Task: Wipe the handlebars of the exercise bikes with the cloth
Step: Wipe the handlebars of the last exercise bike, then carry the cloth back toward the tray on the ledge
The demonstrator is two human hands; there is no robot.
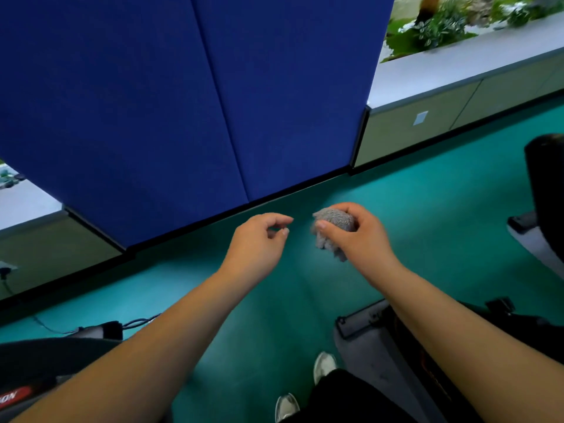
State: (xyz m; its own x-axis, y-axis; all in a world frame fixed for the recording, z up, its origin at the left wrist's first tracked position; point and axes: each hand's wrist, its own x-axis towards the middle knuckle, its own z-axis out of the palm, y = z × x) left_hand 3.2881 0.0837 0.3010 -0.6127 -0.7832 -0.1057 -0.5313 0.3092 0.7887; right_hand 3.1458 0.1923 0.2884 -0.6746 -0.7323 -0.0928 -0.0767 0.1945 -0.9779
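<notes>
My right hand (355,236) grips a bunched grey cloth (331,230) in front of me, over the green floor. A tail of the cloth hangs below the fingers. My left hand (259,242) floats just left of it, fingers loosely curled and holding nothing, a short gap from the cloth. Parts of exercise machines show at the edges: a black and grey base (375,340) at the lower right, a black part (546,184) at the far right, and a dark machine (45,361) at the lower left. No handlebar is in view.
A blue partition panel (183,102) stands straight ahead on the green floor (427,215). Low grey cabinets (427,123) with plants on top run along the right. Cables (137,323) lie on the floor at the left. My shoes (323,364) show at the bottom.
</notes>
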